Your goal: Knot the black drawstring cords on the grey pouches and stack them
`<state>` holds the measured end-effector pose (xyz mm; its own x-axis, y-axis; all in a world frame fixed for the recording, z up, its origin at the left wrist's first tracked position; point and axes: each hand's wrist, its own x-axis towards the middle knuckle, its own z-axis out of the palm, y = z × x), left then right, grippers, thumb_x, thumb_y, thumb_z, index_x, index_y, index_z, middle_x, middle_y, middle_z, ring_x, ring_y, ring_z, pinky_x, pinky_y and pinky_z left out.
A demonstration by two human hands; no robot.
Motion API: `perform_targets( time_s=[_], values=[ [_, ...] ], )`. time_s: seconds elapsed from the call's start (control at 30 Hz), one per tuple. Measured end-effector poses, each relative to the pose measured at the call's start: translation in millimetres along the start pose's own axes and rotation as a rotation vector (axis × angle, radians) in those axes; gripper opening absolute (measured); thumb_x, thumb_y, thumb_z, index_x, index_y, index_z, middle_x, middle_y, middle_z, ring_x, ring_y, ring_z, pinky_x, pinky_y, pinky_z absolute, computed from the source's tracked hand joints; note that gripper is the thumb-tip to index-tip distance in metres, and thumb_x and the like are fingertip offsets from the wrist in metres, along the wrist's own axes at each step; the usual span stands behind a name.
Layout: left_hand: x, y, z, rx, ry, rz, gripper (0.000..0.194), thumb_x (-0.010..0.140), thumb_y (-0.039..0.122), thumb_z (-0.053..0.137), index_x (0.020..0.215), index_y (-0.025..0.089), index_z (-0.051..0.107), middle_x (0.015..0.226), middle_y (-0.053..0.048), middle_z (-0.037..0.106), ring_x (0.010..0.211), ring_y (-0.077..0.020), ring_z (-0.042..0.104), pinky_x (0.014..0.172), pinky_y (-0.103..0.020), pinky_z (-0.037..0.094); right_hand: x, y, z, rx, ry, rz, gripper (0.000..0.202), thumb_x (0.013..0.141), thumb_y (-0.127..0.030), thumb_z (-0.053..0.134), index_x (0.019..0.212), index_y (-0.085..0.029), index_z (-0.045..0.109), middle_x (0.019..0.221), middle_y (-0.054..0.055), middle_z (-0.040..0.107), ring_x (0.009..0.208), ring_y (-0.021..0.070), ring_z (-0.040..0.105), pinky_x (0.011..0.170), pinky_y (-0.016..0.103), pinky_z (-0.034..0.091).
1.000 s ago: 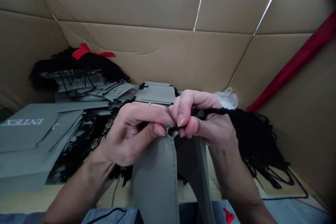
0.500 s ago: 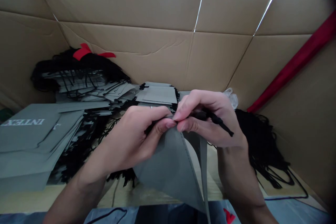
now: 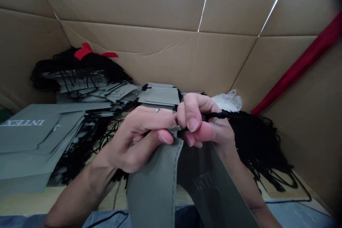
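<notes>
A grey fabric pouch (image 3: 152, 185) with a stitched edge hangs below my hands, one dark panel turned outward. Its top corner is pinched between the thumb and fingers of my left hand (image 3: 144, 135), which wears a ring. Right beside it, my right hand (image 3: 201, 121) is closed on a black cord (image 3: 217, 115) that comes out at the pouch's corner. The cord runs back over the right hand; its far end is hard to tell from the dark cords behind.
Grey pouches with INTEX lettering (image 3: 26, 131) lie stacked at the left. Behind them is a heap of black cords with a red ribbon (image 3: 83, 52). More pouches (image 3: 159, 96) stand at the back centre. A pile of black cords (image 3: 259, 142) and a clear plastic bag (image 3: 228, 100) lie right. Cardboard walls (image 3: 128, 39) surround the table.
My right hand has turned and now grips the cord at the corner, where it shows between my hands. The pouch has swung, its dark panel fanning out to the right.
</notes>
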<state>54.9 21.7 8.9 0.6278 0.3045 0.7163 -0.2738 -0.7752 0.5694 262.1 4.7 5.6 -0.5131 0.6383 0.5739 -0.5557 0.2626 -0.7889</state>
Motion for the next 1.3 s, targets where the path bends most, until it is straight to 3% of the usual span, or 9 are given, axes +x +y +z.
perform_targets(
  time_s=[0.13, 0.23, 0.33, 0.43, 0.6, 0.73, 0.9, 1.07, 1.3],
  values=[
    [0, -5, 3.8, -0.042, 0.058, 0.008, 0.049, 0.118, 0.052, 0.063, 0.086, 0.018, 0.077, 0.075, -0.007, 0.074, 0.07, -0.0198, 0.068, 0.069, -0.033, 0.052, 2, 7, 9, 0.047, 0.032, -0.054, 0.033, 0.098, -0.044, 0.096, 0.086, -0.023, 0.073, 0.072, -0.007, 0.069, 0.05, 0.0064, 0.049, 0.057, 0.025, 0.042],
    [-1, -2, 1.2, -0.055, 0.076, -0.026, 0.049, 0.118, 0.055, 0.063, 0.089, 0.019, 0.08, 0.074, -0.005, 0.072, 0.071, -0.0208, 0.071, 0.07, -0.033, 0.055, 3, 7, 8, 0.01, 0.075, -0.071, 0.038, 0.097, -0.051, 0.095, 0.086, -0.024, 0.072, 0.068, -0.008, 0.066, 0.048, 0.007, 0.045, 0.054, 0.025, 0.039],
    [-2, 5, -5.7, 0.024, 0.046, -0.116, 0.04, 0.119, 0.047, 0.062, 0.094, 0.023, 0.082, 0.07, -0.001, 0.066, 0.061, -0.0168, 0.062, 0.064, -0.031, 0.054, 4, 0, -1, -0.15, 0.064, -0.119, 0.029, 0.094, -0.044, 0.099, 0.098, -0.023, 0.08, 0.075, -0.004, 0.071, 0.055, 0.0085, 0.055, 0.055, 0.024, 0.046],
    [-3, 12, -11.7, 0.127, 0.094, -0.232, 0.047, 0.12, 0.047, 0.059, 0.083, 0.022, 0.075, 0.069, 0.0, 0.06, 0.059, -0.0146, 0.054, 0.056, -0.028, 0.047, 0, -11, -10, -0.352, 0.055, -0.147, 0.037, 0.09, -0.016, 0.099, 0.124, -0.024, 0.085, 0.094, 0.0, 0.082, 0.075, 0.0125, 0.074, 0.066, 0.023, 0.061],
    [0, 15, -15.1, 0.182, 0.205, -0.255, 0.032, 0.116, 0.042, 0.067, 0.093, 0.023, 0.079, 0.077, 0.001, 0.067, 0.062, -0.0117, 0.055, 0.054, -0.025, 0.042, -7, -17, -9, -0.677, 0.189, -0.264, 0.026, 0.096, -0.014, 0.094, 0.117, -0.027, 0.087, 0.108, 0.002, 0.088, 0.091, 0.0165, 0.083, 0.07, 0.024, 0.067],
    [0, 14, -12.7, 0.19, 0.226, -0.228, 0.006, 0.105, 0.03, 0.081, 0.106, 0.024, 0.082, 0.076, 0.003, 0.069, 0.06, -0.0102, 0.051, 0.051, -0.023, 0.039, -8, -16, 1, -0.786, 0.272, -0.259, 0.016, 0.097, -0.017, 0.094, 0.106, -0.027, 0.087, 0.096, 0.0, 0.086, 0.074, 0.0125, 0.075, 0.06, 0.024, 0.061],
    [-1, 12, -8.9, 0.205, 0.289, -0.2, 0.008, 0.1, 0.018, 0.085, 0.107, 0.024, 0.085, 0.089, 0.003, 0.079, 0.071, -0.0096, 0.064, 0.06, -0.019, 0.049, -9, -21, 6, -0.844, 0.276, -0.156, 0.012, 0.099, -0.018, 0.09, 0.106, -0.024, 0.083, 0.083, -0.004, 0.079, 0.063, 0.0095, 0.065, 0.054, 0.025, 0.048],
    [0, 8, -11.0, 0.241, 0.308, -0.252, 0.003, 0.102, 0.02, 0.084, 0.102, 0.023, 0.085, 0.082, 0.005, 0.079, 0.07, -0.0078, 0.067, 0.059, -0.016, 0.049, -13, -32, 2, -0.912, 0.242, -0.114, 0.02, 0.098, -0.019, 0.085, 0.117, -0.02, 0.077, 0.064, -0.011, 0.049, 0.055, 0.008, 0.041, 0.054, 0.028, 0.038],
    [1, 5, -12.9, 0.328, 0.321, -0.313, 0.005, 0.1, 0.024, 0.085, 0.098, 0.023, 0.089, 0.086, 0.002, 0.084, 0.073, -0.0104, 0.072, 0.064, -0.017, 0.054, -15, -40, 0, -0.911, 0.286, -0.08, 0.013, 0.1, -0.022, 0.088, 0.107, -0.02, 0.077, 0.077, -0.004, 0.067, 0.062, 0.0094, 0.054, 0.053, 0.028, 0.039]
  ],
)
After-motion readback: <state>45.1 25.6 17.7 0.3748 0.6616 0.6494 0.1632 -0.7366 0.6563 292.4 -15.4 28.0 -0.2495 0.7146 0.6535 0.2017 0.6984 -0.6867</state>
